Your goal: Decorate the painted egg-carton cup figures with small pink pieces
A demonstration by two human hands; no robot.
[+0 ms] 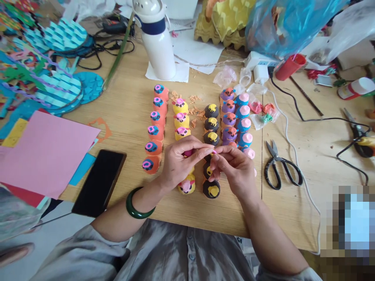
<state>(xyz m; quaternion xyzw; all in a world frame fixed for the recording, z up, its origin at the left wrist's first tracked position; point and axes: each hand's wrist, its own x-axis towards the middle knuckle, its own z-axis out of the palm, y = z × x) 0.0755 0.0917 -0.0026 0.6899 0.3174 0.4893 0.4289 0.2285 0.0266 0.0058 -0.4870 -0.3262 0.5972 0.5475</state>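
My left hand (180,160) and my right hand (233,168) meet over the middle of the wooden table (131,113), fingertips pinched together on a small piece of pink clay (215,152). More pink shows inside the left palm. Beneath them stand rows of small painted figures: an orange row (154,130), a yellow row (181,119), a black row with yellow tops (211,125), a purple row (228,117) and a blue row with pink tops (243,125). A green bangle (137,208) circles my left wrist.
Black scissors (279,166) lie right of the figures. A black phone (99,181) and pink paper (47,152) lie to the left. A white bottle (156,39) stands at the back, with a power strip (260,60), a red cup (290,66), cables and a blue bag.
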